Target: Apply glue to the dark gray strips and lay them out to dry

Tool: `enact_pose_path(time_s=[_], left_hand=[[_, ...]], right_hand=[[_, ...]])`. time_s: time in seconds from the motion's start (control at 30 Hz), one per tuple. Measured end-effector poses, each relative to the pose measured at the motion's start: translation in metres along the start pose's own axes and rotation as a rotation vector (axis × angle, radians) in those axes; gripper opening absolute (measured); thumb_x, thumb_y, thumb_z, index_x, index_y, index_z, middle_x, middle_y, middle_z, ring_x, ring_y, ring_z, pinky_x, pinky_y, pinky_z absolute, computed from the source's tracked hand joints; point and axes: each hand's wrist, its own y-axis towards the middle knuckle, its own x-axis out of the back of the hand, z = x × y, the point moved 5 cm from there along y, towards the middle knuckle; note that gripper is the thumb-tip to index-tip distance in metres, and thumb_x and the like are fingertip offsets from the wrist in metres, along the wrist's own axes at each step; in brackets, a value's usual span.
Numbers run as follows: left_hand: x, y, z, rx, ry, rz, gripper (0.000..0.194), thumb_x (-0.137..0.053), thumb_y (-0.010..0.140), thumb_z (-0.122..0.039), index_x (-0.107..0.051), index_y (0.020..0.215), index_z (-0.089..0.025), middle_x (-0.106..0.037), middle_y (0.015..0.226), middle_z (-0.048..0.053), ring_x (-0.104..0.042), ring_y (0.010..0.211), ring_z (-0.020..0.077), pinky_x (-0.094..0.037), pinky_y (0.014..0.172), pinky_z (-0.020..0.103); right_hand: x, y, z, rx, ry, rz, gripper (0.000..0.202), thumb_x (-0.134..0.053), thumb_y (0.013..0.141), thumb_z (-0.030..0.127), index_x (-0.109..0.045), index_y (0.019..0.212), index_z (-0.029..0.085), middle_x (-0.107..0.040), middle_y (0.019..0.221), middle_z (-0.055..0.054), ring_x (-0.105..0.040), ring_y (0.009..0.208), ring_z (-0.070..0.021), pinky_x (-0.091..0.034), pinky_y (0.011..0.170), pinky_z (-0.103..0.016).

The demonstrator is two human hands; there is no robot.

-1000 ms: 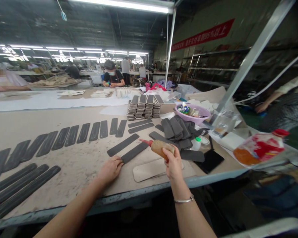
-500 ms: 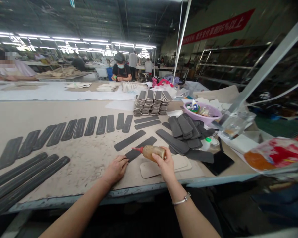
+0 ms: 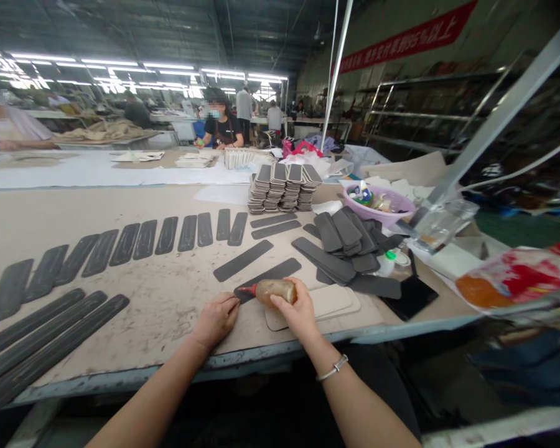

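My right hand is wrapped round a bottle of brownish liquid, its red nozzle over the near end of a dark strip. The fingers of my left hand pinch that same end against the table. Another dark strip lies just beyond. Under and beside the bottle are beige rounded panels. A row of dark pieces with shiny, wet-looking tops runs to the left, with long dark strips nearer the front edge.
Loose dark pieces are heaped on the right, near a pink basin and a black flat object. Stacked panels stand behind. A metal post slants at right. People work across the table.
My right hand has moved the bottle left and down, bringing its nozzle to the strip's near end. My left hand stays at that end. The view has shifted slightly.
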Motion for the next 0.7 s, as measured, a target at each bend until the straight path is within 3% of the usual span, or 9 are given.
enact_pose_path(time_s=[0.27,0.7], left_hand=[[0.002,0.0,0.0,-0.024,0.021,-0.015,0.027,-0.04,0.09,-0.026,-0.066,0.09,-0.019,-0.065,0.097,0.007,-0.056,0.092,0.0186,-0.045,0.091,0.032],[0.002,0.002,0.0,0.008,0.057,0.04,0.031,-0.041,0.09,-0.034,-0.067,0.091,-0.019,-0.066,0.095,0.006,-0.057,0.093,0.0193,-0.044,0.089,0.032]], right_hand=[[0.002,0.001,0.004,0.073,-0.126,-0.038,0.04,-0.069,0.067,0.029,-0.056,0.104,0.022,-0.058,0.099,-0.004,-0.056,0.093,-0.0212,-0.046,0.086,-0.034],[0.072,0.032,-0.013,0.035,-0.385,-0.365,0.04,-0.066,0.07,0.037,-0.054,0.105,0.02,-0.053,0.1,-0.008,-0.052,0.093,-0.0245,-0.042,0.086,-0.039]])
